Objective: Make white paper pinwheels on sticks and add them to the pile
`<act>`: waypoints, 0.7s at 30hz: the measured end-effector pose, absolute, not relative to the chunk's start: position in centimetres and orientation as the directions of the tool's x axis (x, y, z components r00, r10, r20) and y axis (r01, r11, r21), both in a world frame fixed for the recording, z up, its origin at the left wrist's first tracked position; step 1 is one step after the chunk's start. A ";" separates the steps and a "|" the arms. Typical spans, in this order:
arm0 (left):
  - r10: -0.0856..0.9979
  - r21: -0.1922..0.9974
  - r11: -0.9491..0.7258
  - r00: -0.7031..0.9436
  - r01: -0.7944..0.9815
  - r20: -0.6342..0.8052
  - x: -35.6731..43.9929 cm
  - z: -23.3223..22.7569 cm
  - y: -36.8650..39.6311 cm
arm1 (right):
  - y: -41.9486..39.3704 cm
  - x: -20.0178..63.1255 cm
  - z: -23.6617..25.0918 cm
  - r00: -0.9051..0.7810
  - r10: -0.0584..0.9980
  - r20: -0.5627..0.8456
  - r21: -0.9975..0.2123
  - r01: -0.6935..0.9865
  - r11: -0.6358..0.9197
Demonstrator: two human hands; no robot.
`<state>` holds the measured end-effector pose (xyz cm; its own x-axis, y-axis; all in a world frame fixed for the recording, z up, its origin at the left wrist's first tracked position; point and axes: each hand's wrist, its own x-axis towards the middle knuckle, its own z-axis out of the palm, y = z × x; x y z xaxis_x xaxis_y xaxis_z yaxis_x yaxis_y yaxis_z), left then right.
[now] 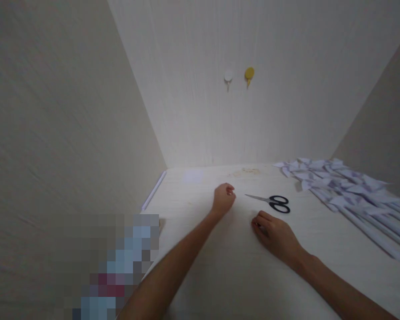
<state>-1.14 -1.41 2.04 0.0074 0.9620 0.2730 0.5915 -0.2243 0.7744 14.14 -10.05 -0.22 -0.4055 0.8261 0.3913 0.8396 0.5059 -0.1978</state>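
My left hand (224,198) is just above the pale table top, its fingers curled in; whatever they may hold is too small to make out. Nearer to me and to the right, my right hand (274,234) has thumb and fingers drawn together, and I cannot see what, if anything, is between them. A pair of scissors (270,202) with black handles lies just beyond the right hand, its blades closed and pointing left toward my left hand. Neither hand touches it.
Several rolled white paper sticks with folded, pointed ends (345,186) are piled at the right. A thin white paper tube (154,191) lies along the left edge. A pale paper square (193,176) lies at the back. White (228,76) and yellow (249,73) hooks are on the wall.
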 end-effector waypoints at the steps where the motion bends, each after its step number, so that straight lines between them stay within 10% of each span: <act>1: 0.959 0.744 -0.217 -0.005 0.632 0.284 -1.9 2.8 -0.3 | -10.0 14.1 -0.2 -0.402 0.831 0.384 -0.214 0.837 0.504; 13: 0.994 0.264 0.102 -0.106 0.959 0.000 -9.3 3.8 6.0 | -9.9 13.9 -0.2 -0.392 0.832 0.393 -0.277 0.813 0.513; 21: 0.994 0.125 0.059 -0.070 0.990 0.088 -9.5 3.3 5.3 | -9.8 13.8 -0.1 -0.380 0.850 0.366 -0.330 0.801 0.500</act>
<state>-9.47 5.32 3.35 -0.0704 0.9936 0.0878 0.9903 0.0591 0.1255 13.81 -9.76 -0.06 -0.3795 0.8499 0.3656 0.8007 0.4997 -0.3303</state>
